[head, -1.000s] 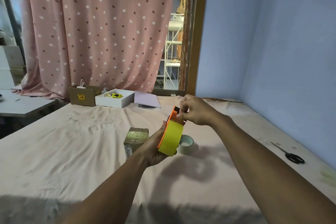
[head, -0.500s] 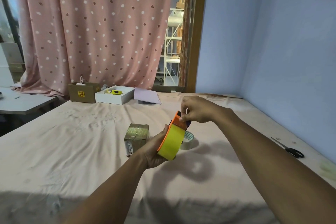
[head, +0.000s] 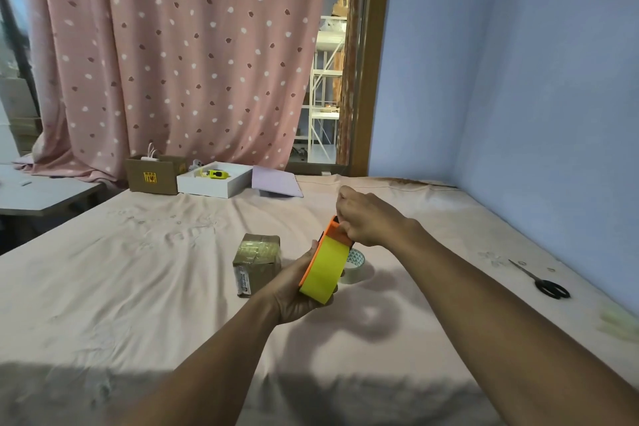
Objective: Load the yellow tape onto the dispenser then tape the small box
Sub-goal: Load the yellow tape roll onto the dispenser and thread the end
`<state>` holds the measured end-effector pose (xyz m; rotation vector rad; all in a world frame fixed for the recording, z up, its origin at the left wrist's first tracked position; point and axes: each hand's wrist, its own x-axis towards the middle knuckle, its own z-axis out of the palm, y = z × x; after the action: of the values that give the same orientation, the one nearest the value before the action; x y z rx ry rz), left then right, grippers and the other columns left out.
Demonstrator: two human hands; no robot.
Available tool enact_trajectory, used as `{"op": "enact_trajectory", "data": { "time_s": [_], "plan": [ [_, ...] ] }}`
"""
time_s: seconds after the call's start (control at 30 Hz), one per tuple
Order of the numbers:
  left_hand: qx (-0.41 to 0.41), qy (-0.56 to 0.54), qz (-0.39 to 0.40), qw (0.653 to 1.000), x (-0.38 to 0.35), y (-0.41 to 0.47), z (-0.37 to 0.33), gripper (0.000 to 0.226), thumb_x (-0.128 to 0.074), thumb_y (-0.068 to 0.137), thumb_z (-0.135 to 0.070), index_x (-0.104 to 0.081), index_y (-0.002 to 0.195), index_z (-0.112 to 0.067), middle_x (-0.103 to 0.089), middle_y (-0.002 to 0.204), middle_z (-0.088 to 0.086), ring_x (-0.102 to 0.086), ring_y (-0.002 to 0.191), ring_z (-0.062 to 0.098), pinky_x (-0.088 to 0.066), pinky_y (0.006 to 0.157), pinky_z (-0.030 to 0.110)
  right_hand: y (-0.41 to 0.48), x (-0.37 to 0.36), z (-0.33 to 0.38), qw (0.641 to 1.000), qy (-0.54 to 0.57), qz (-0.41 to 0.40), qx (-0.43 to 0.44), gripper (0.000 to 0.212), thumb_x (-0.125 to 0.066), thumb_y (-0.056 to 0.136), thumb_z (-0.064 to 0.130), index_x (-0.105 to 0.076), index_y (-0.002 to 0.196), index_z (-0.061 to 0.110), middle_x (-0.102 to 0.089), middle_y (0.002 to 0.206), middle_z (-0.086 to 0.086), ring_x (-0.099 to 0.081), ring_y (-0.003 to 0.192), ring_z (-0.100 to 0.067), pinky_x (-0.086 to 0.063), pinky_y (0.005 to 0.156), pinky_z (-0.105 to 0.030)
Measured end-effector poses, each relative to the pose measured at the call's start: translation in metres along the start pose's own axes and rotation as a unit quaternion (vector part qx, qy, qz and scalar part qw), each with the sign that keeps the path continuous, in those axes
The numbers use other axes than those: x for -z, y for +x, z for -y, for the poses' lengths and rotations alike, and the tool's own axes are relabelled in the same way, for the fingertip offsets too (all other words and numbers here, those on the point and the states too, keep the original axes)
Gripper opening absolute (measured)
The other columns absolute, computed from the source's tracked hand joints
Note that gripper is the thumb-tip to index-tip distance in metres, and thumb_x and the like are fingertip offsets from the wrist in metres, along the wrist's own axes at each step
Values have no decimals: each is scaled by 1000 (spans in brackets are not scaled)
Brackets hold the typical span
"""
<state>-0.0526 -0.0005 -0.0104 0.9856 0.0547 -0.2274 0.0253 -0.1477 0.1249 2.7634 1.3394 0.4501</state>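
Note:
The yellow tape roll point(head: 325, 268) sits in the orange dispenser point(head: 332, 228), held above the pink-covered table. My left hand point(head: 297, 290) cups the roll and dispenser from below and the left. My right hand point(head: 366, 218) pinches the dispenser's upper front end, where the tape's end is hidden by my fingers. The small brown box point(head: 257, 261), with clear tape across its top, rests on the table just left of my left hand.
A clear tape roll point(head: 356, 264) lies behind the dispenser. Black scissors point(head: 544, 282) lie at the right. At the back stand a cardboard box point(head: 152, 178), a white tray point(head: 214, 180) and a lilac lid point(head: 276, 183). A blue wall runs along the right.
Both hands with the dispenser have stayed close together; my right hand has shifted slightly up along the dispenser's top end. The box and the clear roll have not moved.

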Motion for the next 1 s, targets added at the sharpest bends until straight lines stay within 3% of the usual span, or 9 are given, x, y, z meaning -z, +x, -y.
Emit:
{"op": "enact_trajectory", "data": {
  "time_s": [0.13, 0.4, 0.57, 0.73, 0.83, 1.0],
  "plan": [
    [-2, -11, -6, 1000, -2, -5, 0, 70, -41, 98, -64, -64, 119, -1, -67, 95, 15, -61, 60, 23, -53, 51, 30, 2, 6, -6, 999, 38, 17, 22, 20, -62, 98, 30, -64, 101, 11, -52, 112, -6, -55, 92, -28, -50, 79, -47],
    [5, -2, 1, 1000, -6, -13, -3, 59, -31, 110, -47, -70, 116, -2, -68, 95, 15, -60, 59, 22, -52, 49, 28, 4, 8, -18, 992, 123, -25, -4, 15, -66, 96, 31, -59, 92, 18, -61, 103, 0, -54, 97, -23, -47, 83, -40],
    [10, -21, 19, 1000, -10, -18, -2, 58, -35, 109, -43, -74, 110, 0, -68, 94, 17, -60, 56, 22, -51, 46, 26, 3, 7, -24, 985, 170, -24, -22, 15, -69, 94, 32, -62, 90, 20, -63, 101, -1, -59, 91, -19, -44, 73, -33],
    [5, -19, 18, 1000, -11, -18, -6, 55, -34, 109, -41, -68, 115, 1, -67, 93, 17, -59, 56, 21, -51, 46, 27, 1, 7, -28, 977, 206, -32, -36, 16, -68, 95, 27, -58, 83, 24, -67, 92, -1, -66, 80, -17, -53, 71, -35],
    [7, -18, 25, 1000, -8, -16, -7, 62, -29, 111, -42, -75, 110, 0, -69, 93, 16, -61, 59, 21, -52, 48, 27, 3, 6, -30, 964, 257, -37, -54, 12, -67, 96, 18, -61, 87, 15, -70, 80, 3, -72, 68, -13, -59, 66, -34],
    [2, -39, 39, 998, -10, -17, -9, 67, -26, 112, -39, -80, 99, -1, -70, 90, 15, -61, 58, 21, -53, 50, 28, 9, 12, -32, 966, 247, -54, -60, 15, -67, 96, 22, -59, 84, 21, -67, 75, 12, -66, 67, -5, -55, 68, -34]
  ]
}}
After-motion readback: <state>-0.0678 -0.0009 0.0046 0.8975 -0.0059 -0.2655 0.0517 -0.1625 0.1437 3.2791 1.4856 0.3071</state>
